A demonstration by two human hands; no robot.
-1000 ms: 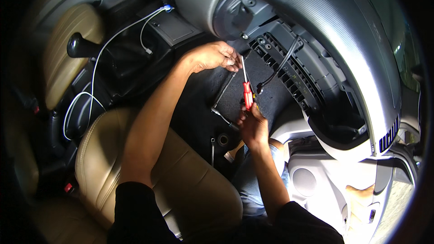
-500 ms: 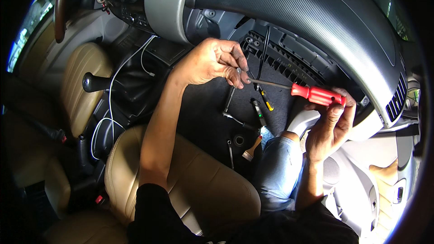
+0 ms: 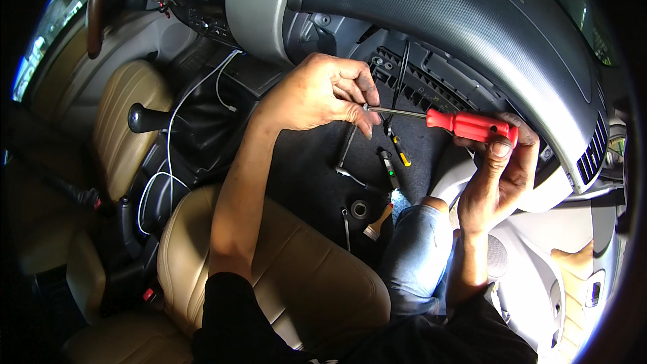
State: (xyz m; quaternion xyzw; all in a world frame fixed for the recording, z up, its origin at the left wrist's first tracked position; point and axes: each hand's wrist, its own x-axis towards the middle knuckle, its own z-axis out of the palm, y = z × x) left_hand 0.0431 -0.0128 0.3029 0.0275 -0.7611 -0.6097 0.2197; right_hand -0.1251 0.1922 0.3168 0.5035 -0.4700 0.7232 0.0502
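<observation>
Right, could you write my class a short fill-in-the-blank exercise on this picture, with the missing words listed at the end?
1. The screwdriver is held in the person's ____ hand.
2. Its handle is coloured ____.
3. In the picture, the wrench lies to the ____ of the paintbrush.
4. The cable running past the gear lever is coloured ____.

Missing words: right; red; left; white.

Red-handled screwdriver [image 3: 459, 124] in right grip [image 3: 497, 178]
</observation>
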